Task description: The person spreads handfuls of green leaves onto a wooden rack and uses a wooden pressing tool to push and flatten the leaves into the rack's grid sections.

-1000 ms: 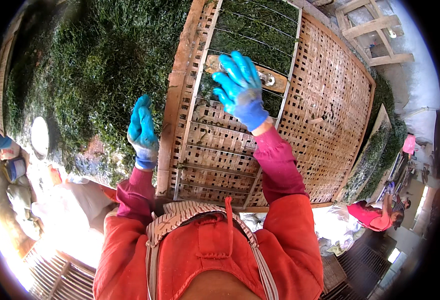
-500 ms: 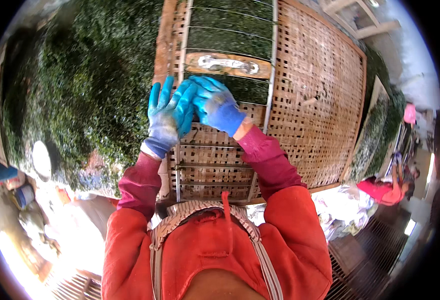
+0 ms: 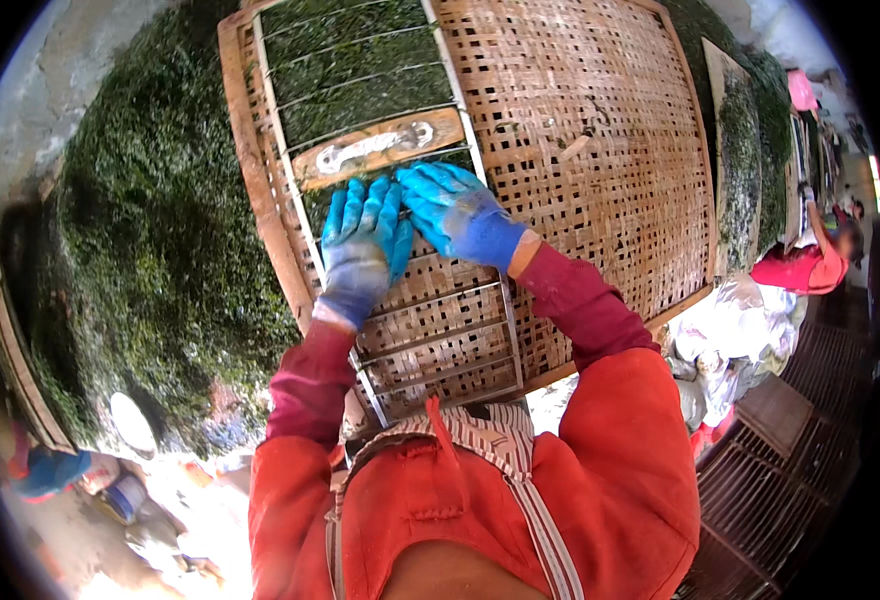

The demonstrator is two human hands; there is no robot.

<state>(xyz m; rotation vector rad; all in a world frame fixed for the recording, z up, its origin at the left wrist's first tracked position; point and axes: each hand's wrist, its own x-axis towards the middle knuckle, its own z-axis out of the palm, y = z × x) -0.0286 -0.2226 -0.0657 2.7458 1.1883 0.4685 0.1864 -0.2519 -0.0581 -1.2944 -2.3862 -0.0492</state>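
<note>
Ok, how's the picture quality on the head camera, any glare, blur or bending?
Head view: hard sunlight, with the lower left ground blown out to white; the fisheye bows the woven bamboo tray and rounds the corners black; both gloved hands, left and right, are sharp; the person in red at the right rim looks soft.

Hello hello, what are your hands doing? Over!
Left hand and right hand, blue-gloved, flat on green leaves inside wire frame. Frame lies on woven bamboo tray. Wooden bar just beyond fingertips.
</note>
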